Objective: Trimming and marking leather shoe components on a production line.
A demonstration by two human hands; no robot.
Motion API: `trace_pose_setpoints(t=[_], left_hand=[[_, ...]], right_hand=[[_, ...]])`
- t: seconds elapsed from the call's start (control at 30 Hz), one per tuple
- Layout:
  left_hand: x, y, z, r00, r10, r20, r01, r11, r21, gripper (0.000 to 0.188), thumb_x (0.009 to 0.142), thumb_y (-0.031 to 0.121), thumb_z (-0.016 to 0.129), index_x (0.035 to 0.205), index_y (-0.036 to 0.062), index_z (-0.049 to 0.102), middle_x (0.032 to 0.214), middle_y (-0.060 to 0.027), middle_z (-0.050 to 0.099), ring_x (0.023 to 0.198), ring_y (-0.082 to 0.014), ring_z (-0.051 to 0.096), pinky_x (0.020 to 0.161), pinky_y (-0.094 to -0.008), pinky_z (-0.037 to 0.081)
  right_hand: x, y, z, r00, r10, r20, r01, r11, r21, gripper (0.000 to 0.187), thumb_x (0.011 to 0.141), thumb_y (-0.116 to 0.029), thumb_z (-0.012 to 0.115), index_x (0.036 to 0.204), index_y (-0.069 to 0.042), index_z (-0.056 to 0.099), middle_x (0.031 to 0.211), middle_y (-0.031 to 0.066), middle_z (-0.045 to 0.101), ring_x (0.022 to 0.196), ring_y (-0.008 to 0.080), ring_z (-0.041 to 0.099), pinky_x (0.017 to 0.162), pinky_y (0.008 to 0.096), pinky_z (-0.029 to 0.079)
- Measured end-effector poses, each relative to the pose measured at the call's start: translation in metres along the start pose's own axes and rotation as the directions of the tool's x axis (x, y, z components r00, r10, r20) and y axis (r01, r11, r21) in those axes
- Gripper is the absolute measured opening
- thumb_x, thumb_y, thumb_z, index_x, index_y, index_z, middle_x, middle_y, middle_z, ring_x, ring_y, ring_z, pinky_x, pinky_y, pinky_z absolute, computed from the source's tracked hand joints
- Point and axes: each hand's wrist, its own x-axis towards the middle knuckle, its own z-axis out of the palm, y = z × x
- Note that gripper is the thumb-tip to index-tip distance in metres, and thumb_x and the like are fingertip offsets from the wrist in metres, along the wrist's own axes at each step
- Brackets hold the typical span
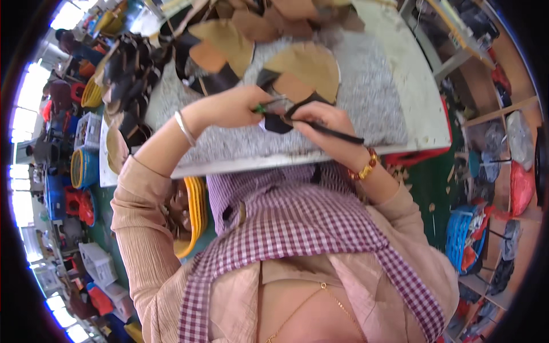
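Note:
My left hand (243,106) is closed around small green-handled snips (262,108), whose metal end points toward my right hand. A black leather piece (277,123) lies under the snips, between my two hands. My right hand (327,121) pinches this piece, and a narrow black tail (338,133) of it sticks out to the right below my fingers. Just beyond my hands, a stitched tan, orange and black leather piece (309,63) rests on the table. A similar piece (223,48) is to its left. My fingers hide part of the held piece.
The white table (420,86) carries a grey mat (372,74). Dark shoe-upper-like pieces (128,74) are heaped along its left edge, with brown pieces (274,17) at the far side. A yellow basket (196,214) stands below the near edge. Blue baskets (464,237) stand at right, beside shelves.

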Motion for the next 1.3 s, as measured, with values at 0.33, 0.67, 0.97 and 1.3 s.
trace_pose_setpoints(t=[0.33,0.67,0.97,1.3], left_hand=[[0.003,0.012,0.014,0.937,-0.346,-0.040,0.316,0.894,-0.319,0.018,0.088,0.008,0.071,0.102,-0.0022,0.073,0.074,0.0022,0.063,0.060,-0.0052,0.045,0.053,-0.0200,0.039],[0.000,0.016,0.024,0.981,-0.159,-0.111,0.120,0.948,-0.295,0.017,0.088,0.009,0.073,0.100,-0.0031,0.073,0.072,0.0026,0.061,0.059,-0.0061,0.045,0.054,-0.0209,0.040],[-0.011,0.024,0.026,0.978,-0.089,-0.189,0.050,0.978,-0.204,0.017,0.085,0.006,0.074,0.098,-0.0049,0.071,0.070,0.0020,0.060,0.059,-0.0086,0.044,0.056,-0.0231,0.042],[0.025,0.044,0.023,0.965,-0.253,-0.064,0.250,0.967,-0.046,0.016,0.084,0.004,0.074,0.098,-0.0032,0.071,0.071,0.0001,0.058,0.059,-0.0104,0.044,0.056,-0.0238,0.041]], right_hand=[[-0.009,0.000,0.014,0.998,-0.007,-0.069,-0.001,0.994,-0.112,0.007,0.081,-0.003,0.068,0.088,-0.001,0.070,0.085,0.0042,0.070,0.066,0.0146,0.059,0.061,0.0259,0.046],[-0.003,0.001,0.004,0.992,-0.057,-0.110,0.033,0.978,-0.208,0.008,0.082,-0.005,0.070,0.089,-0.002,0.071,0.081,0.0010,0.070,0.062,0.0122,0.057,0.058,0.0239,0.044],[-0.005,0.006,-0.025,0.991,0.133,0.014,-0.131,0.986,-0.100,0.008,0.082,-0.007,0.073,0.088,-0.003,0.072,0.081,0.0014,0.070,0.063,0.0092,0.056,0.058,0.0223,0.043],[-0.002,0.015,-0.029,1.000,-0.024,-0.004,0.022,0.975,-0.223,0.008,0.082,-0.008,0.073,0.088,-0.003,0.072,0.082,0.0019,0.070,0.066,0.0092,0.057,0.062,0.0222,0.044]])
